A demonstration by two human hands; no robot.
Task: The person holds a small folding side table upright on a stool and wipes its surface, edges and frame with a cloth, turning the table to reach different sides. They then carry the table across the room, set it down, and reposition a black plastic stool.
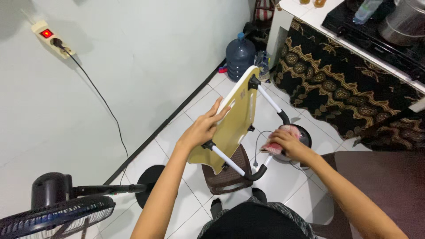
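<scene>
Far left, top: power strip [48, 37] on the white wall w/ a red lit switch, black cord [106, 106] running down the wall to the floor. Bottom left: black standing fan [57, 210], grille cut by the frame edge, its round base [148, 188] on the white floor tiles.

Centre: left hand [202, 129] grips the edge of a small folding table [234, 121], fingers wrapped over the white rim, thumb on the near side. Table is held up off the floor, tilted on edge, yellowish underside facing the camera. Its white tube legs w/ black end caps show: one leg [231, 162] across the lower part, another [272, 102] slanting off the top corner to the right. Below the table sits a brown woven plastic stool [228, 175]. Behind, by the wall: blue water jug [240, 55].

Right of centre: right hand [290, 144] is closed on a pink-and-white cloth [279, 141], pressed near the black end of the upper leg; whether cloth touches the leg, can't tell. Under it a round dark pot-like appliance [305, 138] on the floor, thin cord [259, 148] beside it.

Right: black-and-gold patterned fabric [336, 88] hangs over a counter; up top a black stove [376, 40] w/ a metal pot [405, 22] and a clear bottle [366, 11]. Bottom right: dark brown surface [385, 181].
</scene>
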